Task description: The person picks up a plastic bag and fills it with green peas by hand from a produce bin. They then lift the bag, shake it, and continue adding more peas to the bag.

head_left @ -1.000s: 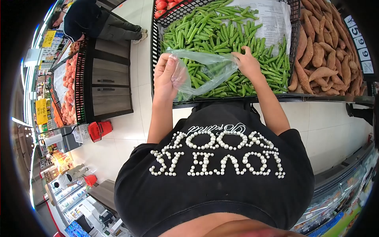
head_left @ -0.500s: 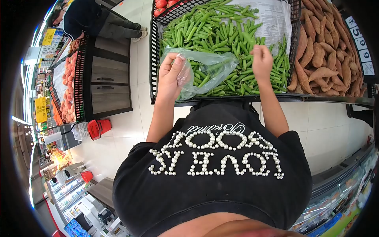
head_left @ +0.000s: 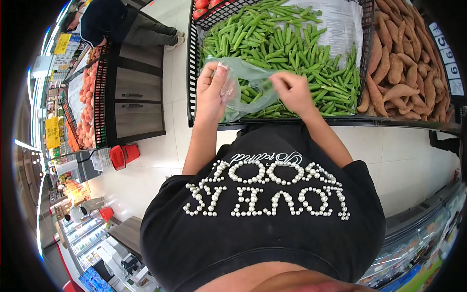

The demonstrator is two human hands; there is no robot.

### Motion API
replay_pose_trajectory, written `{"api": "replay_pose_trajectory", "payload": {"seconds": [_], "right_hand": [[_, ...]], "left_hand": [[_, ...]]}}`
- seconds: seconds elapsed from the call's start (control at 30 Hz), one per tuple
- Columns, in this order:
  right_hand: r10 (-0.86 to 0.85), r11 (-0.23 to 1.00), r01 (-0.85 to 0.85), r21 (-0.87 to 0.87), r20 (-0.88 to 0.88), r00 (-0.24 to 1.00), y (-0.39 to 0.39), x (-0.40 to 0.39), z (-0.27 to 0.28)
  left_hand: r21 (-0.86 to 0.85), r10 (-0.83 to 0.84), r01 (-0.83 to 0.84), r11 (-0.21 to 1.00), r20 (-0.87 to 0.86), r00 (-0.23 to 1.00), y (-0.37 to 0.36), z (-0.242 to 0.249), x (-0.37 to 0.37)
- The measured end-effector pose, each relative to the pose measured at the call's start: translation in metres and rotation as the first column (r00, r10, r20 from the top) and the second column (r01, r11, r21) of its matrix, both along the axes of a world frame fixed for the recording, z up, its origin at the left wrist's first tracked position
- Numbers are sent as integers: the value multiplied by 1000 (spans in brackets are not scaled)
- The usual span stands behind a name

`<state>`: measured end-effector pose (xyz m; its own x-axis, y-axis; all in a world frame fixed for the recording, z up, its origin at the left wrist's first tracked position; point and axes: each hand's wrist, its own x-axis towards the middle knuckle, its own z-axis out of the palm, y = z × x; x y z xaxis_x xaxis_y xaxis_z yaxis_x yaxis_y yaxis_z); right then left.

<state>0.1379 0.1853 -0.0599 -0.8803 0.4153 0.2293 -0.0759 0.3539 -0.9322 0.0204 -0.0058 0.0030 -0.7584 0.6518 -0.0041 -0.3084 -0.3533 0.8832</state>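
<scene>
A thin greenish see-through plastic bag (head_left: 243, 95) hangs over the near left part of the green pea pods (head_left: 292, 46). My left hand (head_left: 212, 90) is closed on the bag's left side, thumb up. At the bag's right edge is my right hand (head_left: 292, 92), its fingers bent together and partly blurred; whether a pod is between them is too unclear to see. The pods lie in a black crate (head_left: 193, 63) lined with printed paper (head_left: 340, 27).
Brown sweet potatoes (head_left: 401, 73) fill the bin on the right, beside a price sign (head_left: 450, 63). Red tomatoes (head_left: 202, 6) lie beyond the crate. A person (head_left: 116, 24) stands at the upper left, near a peach display (head_left: 87, 107). A red basket (head_left: 124, 155) is on the left.
My right hand has moved left from above the pods to the bag's right edge. My left hand still holds the bag in nearly the same place.
</scene>
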Motion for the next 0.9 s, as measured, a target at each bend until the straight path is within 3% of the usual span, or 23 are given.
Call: {"api": "replay_pose_trajectory", "payload": {"seconds": [0.07, 0.13, 0.17, 0.2, 0.27, 0.3, 0.4, 0.43, 0.57, 0.7, 0.9], "right_hand": [[-179, 978, 172, -116, -52, 983, 16, -5, -19], [-319, 942, 331, 51, -163, 934, 37, -19, -40], [-222, 965, 218, 149, 10, 975, 50, -20, -35], [-212, 926, 176, 335, 74, 975, 54, -25, -37], [-222, 758, 37, 651, 205, 953, 60, -40, -46], [-113, 791, -131, 597, 352, 929, 66, -51, -54], [-118, 668, -153, 728, 307, 945, 72, -92, -75], [-111, 717, -97, 690, 250, 962, 75, -107, -86], [-88, 737, -281, 615, 500, 862, 49, -129, -53], [27, 600, -550, 580, 673, 739, 25, -107, -41], [-19, 666, -447, 598, 612, 791, 7, -81, -36]], "left_hand": [[-10, 89, -89, 996, 13, 996, -2, -2, 2], [28, 65, -66, 997, 30, 997, -5, -4, 1], [25, 90, -92, 995, 50, 995, -4, -3, 2], [21, 116, -118, 993, 69, 991, -3, -2, 3], [21, 98, -99, 995, 62, 993, 0, 2, 6], [22, 93, -94, 995, 49, 995, 1, 2, 7], [93, -2, -1, 996, 30, 1000, 0, 2, 3], [127, -42, 39, 991, 22, 999, -1, 2, 1], [104, 42, -43, 994, 9, 999, -3, 1, -1], [94, 47, -56, 994, 97, 994, 4, -2, 0], [105, 0, -11, 994, 108, 994, 9, -5, -2]]}}
